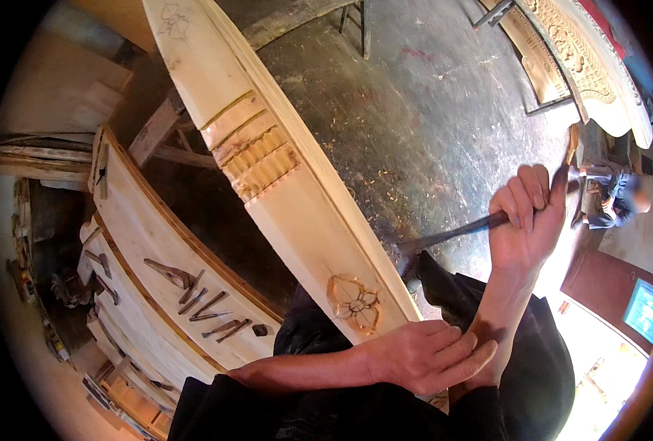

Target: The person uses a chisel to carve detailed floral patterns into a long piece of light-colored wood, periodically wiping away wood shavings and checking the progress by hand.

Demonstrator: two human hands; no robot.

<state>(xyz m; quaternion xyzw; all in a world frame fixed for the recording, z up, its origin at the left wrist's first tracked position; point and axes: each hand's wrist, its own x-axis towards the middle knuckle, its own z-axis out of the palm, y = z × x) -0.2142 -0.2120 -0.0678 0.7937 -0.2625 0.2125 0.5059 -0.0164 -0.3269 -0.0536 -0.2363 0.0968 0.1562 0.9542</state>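
Observation:
My right hand (526, 209), raised to the right, is wrapped round a long dark-handled tool (458, 231). Its wider end points left towards the plank, but blur and dark cloth hide its exact shape. At the plank's near end, my left hand (429, 356) lies across my right forearm, fingers loosely bent and partly stretched, with nothing seen in them. The long pale wooden plank (289, 220) runs from the upper left to my lap. It bears a carved flower (356, 301), a band of carved grooves (260, 165) and a pencilled flower (173, 22) at its far end.
Several chisels (207, 305) and a hatchet-like tool (170, 273) lie on a pale board (150, 235) to the left. Wood chips dot the dark floor (414, 125). Carved panels (569, 51) stand at the upper right. A seated person (616, 198) and a lit screen (644, 310) are at the far right.

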